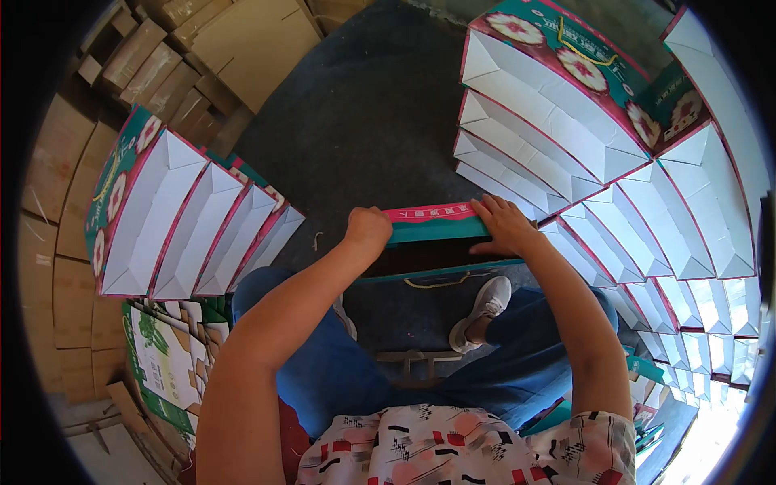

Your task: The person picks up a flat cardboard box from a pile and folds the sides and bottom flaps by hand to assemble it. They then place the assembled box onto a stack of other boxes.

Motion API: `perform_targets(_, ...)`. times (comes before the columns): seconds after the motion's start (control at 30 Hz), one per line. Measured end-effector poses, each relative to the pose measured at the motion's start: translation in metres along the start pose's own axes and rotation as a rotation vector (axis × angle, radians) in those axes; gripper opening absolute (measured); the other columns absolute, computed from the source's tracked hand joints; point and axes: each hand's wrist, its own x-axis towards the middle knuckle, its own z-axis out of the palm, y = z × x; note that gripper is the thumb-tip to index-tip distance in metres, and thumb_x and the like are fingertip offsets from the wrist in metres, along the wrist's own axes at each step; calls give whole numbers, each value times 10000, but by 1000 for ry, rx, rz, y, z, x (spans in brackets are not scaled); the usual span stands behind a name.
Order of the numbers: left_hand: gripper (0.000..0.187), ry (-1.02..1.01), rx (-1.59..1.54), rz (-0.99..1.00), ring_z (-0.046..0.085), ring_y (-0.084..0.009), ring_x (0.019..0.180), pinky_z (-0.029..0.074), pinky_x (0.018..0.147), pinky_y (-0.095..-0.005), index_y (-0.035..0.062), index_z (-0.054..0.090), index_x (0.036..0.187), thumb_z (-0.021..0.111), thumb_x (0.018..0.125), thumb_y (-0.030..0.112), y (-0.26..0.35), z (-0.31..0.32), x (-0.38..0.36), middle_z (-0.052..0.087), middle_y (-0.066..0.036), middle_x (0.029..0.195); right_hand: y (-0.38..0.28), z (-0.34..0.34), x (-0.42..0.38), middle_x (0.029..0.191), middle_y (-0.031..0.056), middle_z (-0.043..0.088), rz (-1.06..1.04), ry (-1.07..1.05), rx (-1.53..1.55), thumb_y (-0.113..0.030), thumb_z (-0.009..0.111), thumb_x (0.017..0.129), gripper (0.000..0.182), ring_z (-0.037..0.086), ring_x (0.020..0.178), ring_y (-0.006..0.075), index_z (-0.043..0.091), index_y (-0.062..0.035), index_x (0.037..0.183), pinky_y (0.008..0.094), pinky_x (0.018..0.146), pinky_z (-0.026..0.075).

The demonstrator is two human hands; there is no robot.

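Observation:
A teal and pink cardboard box point(436, 232) stands between my knees, its dark opening facing up and toward me. At its left end my left hand point(369, 229) is closed round the pink and teal upper edge. My right hand point(503, 227) lies over the right end of that edge, fingers on the pink strip and thumb apart toward the opening. A yellow cord handle point(437, 283) hangs from the box's near side, above the floor by my right shoe.
Stacked boxes with white bases point(550, 101) rise at the right; a smaller stack point(182, 214) stands at the left. Brown cartons point(73, 178) line the far left. Flattened green and white cardboard point(166, 356) lies at the lower left. Dark floor point(347, 105) shows ahead.

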Motion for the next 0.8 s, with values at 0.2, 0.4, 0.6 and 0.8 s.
perform_targets(0.2,601,5,-144,-11,600,-291,960,499,797,-380,-5,565,1073,759,673,400,-2,-29,-18,587,-160,1027,17,4,15,1367,235,366,78,-148,259,-644,590,743,892,322,1294,379,351,-72,1384,447,1064,284)
perform_targets(0.4,677,-189,-281,-74,588,-310,1009,494,796,-390,-45,492,1183,696,746,430,-20,-54,-39,578,-194,1108,5,-12,33,1155,177,525,50,-232,67,-508,761,637,839,492,1117,352,447,-67,1278,425,927,433)
perform_targets(0.6,709,-266,-853,-89,589,-349,1033,486,843,-393,-84,436,1223,665,782,422,-45,-26,-46,556,-280,1145,-9,10,40,1075,171,548,82,-100,-72,-391,835,548,768,545,1039,336,497,-36,1138,397,820,504)
perform_targets(0.8,877,-123,-719,-67,590,-383,1021,502,827,-409,-72,279,1337,727,737,384,-30,-2,-36,534,-313,1149,-15,11,33,1083,169,544,104,-48,-93,-373,827,565,748,548,1036,327,489,-37,1142,394,816,507)
